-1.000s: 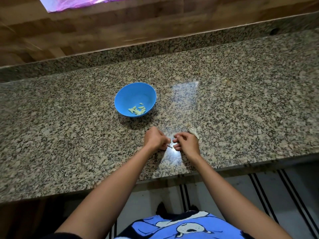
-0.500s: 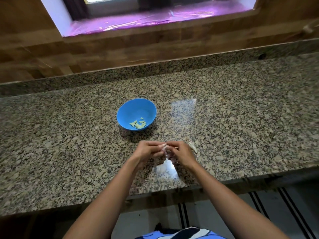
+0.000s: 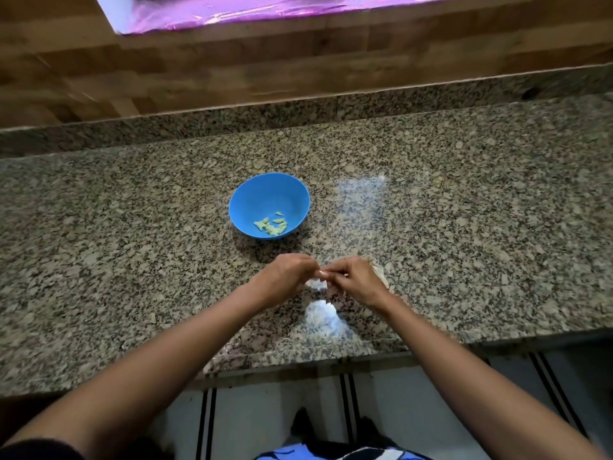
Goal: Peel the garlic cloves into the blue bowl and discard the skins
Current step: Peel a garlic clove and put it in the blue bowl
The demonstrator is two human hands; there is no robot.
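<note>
hands: left hand (image 3: pixel 285 277) and right hand (image 3: pixel 355 280) meet fingertip to fingertip over the near counter (image 3: pixel 132 260), both pinching a garlic clove (image 3: pixel 321 272), long axis too small to tell | skins (image 3: pixel 380 277): just right of right hand | blue bowl (image 3: pixel 265 194): beyond the grip, slightly left, left hand nearer, peeled cloves (image 3: pixel 272 225) inside

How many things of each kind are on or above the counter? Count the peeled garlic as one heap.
1 blue bowl
1 heap of peeled garlic in it
2 hands: left hand, right hand
1 clove pinched between them
1 papery garlic piece by the right hand
Total: 6
</note>
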